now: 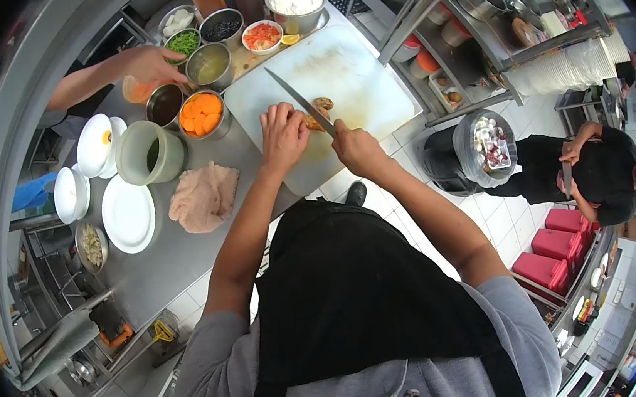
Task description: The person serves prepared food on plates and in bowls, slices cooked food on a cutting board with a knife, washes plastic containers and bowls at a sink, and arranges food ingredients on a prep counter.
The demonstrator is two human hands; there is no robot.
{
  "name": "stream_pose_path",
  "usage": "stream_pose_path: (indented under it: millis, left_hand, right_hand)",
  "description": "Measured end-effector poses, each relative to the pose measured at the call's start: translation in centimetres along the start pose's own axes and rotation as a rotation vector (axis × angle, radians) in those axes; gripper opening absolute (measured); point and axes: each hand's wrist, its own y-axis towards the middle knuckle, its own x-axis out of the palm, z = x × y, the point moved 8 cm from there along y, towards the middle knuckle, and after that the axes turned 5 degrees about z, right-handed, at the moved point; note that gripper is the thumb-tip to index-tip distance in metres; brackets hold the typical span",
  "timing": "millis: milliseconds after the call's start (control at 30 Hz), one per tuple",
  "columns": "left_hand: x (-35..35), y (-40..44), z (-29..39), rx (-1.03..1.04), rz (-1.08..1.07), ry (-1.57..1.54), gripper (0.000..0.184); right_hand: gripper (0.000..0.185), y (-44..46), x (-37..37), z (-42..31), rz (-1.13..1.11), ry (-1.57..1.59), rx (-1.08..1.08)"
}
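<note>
- Hands, two: right hand (pixel 355 150) closed round one long steel knife (pixel 295 95); left hand (pixel 284 134) curled against browned food (pixel 323 104), grip unclear
- Browned food: at blade, on one white rectangular board (pixel 370 100)

Crumpled pinkish towel (pixel 204 197) on steel counter (pixel 177 263); white oval plate (pixel 129 212) just beside; orange-coloured slices (pixel 201 114) in steel bowl (pixel 227 120); black bin (pixel 440 153), clear liner inside; three red containers (pixel 555 245)

The cutting board (pixel 371 76) was white, smeared yellowish-brown, the food (pixel 323 104) on it golden-brown and the knife (pixel 291 93) above it silver-grey. Left of the board, the slices (pixel 201 114) were orange and the cloth (pixel 204 197) plain peach. Beyond the board, chopped pieces (pixel 263 35) showed red; on its near side, the apron (pixel 366 286) was black.
</note>
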Motion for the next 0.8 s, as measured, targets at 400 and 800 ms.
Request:
stream_pose_path:
  millis: [400,800]
  left_hand:
    - [0.5,0.2,-0.6,0.031,-0.009,-0.012,0.011]
    - [0.2,0.2,-0.6,0.045,-0.007,-0.074,0.017]
  right_hand:
    - [0.021,-8.8,-1.6,1.3,-0.181,-0.131,0.165]
    - [0.027,1.0,2.3,1.1,-0.038,0.004,0.018]
